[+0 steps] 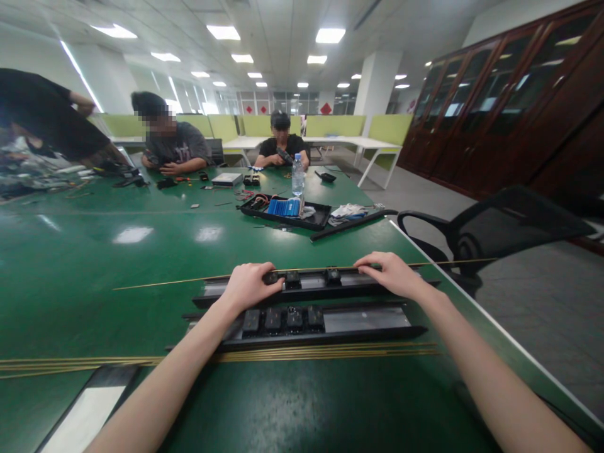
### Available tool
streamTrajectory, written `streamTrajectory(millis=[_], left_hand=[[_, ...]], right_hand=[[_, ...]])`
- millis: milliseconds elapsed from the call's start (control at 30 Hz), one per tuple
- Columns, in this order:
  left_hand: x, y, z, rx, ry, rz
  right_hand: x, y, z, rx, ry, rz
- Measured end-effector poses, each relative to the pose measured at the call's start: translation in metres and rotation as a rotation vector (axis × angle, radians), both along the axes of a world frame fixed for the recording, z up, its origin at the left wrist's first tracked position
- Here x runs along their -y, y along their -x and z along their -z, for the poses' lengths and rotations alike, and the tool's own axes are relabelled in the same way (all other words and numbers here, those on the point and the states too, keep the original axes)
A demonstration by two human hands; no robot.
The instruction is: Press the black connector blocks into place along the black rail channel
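A long thin brass-coloured rod (165, 284) runs along the back edge of the far black channel (302, 292), sticking out past both ends. My left hand (250, 286) is closed around a small black block (270, 277) in this channel, its fingertips by the rod. Two more black blocks (292, 279) sit to its right. At the rod farther right, my right hand (391, 275) pinches with thumb and forefinger. Closer to me lies a second black channel (368, 318) with several black blocks (272, 319) side by side, partly behind my left forearm.
Several brass-coloured rods (330, 353) lie on the green table (198, 248) in front of me. Farther back are a black tray (321, 217), a water bottle (297, 176), white gloves (349, 212) and a black strip (349, 226). A chair (500, 226) stands right. People work across the table.
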State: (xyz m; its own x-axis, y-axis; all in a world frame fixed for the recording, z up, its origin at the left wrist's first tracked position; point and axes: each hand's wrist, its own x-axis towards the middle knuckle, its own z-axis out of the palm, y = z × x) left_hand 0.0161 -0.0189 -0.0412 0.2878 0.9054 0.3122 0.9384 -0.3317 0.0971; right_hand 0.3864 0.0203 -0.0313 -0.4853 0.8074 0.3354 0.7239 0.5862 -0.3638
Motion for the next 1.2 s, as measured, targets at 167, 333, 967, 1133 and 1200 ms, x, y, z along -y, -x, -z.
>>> streamTrajectory(millis=[167,333,967,1133,1200], left_hand=[[0.0,-0.001,-0.001,0.008,0.011,-0.003],[0.001,-0.001,-0.003,0.006,0.014,-0.009],[0.001,-0.002,-0.003,-0.009,0.025,-0.018],[0.0,0.0,-0.002,-0.005,0.01,-0.01],[0.0,0.0,-0.001,-0.003,0.005,-0.009]], right_hand=[[0.0,-0.004,-0.003,0.009,0.013,0.015],[-0.002,-0.013,-0.005,-0.005,0.045,0.031],[-0.005,-0.036,-0.013,-0.02,0.147,0.088],[-0.005,-0.043,-0.016,-0.026,0.202,0.12],[-0.006,-0.046,-0.016,-0.02,0.213,0.127]])
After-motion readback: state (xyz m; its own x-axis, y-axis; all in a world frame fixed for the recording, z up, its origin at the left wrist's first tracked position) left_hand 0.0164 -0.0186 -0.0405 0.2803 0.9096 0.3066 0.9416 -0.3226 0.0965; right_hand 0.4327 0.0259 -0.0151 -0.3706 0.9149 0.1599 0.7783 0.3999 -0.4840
